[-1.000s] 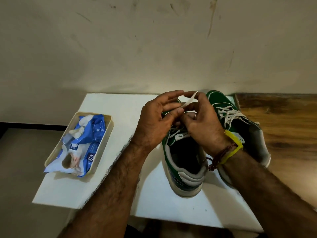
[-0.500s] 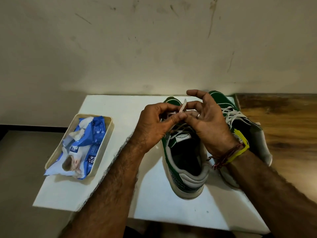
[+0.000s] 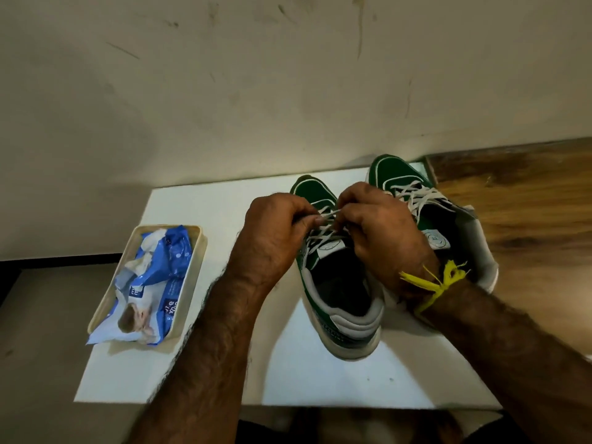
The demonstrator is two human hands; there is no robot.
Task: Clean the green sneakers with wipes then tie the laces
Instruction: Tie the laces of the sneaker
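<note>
My left hand (image 3: pixel 272 238) pinches a white lace (image 3: pixel 323 233) between thumb and curled fingers, and my right hand (image 3: pixel 381 238) closes its grip on the same lace from the other side, both over the tongue of the left green sneaker (image 3: pixel 339 296). That sneaker stands heel toward me near the middle of the white worktop (image 3: pixel 217 206). The right green sneaker (image 3: pixel 413 193) sits just beside it at the worktop's far right corner, laces crossed. A yellow thread (image 3: pixel 439 283) is tied round my right wrist. At the worktop's left edge a cream tray (image 3: pixel 195 270) holds a crumpled blue wipes packet (image 3: pixel 150 290). A wooden surface (image 3: pixel 525 219) adjoins on the right; a stained, scuffed wall (image 3: pixel 256 91) rises behind.
</note>
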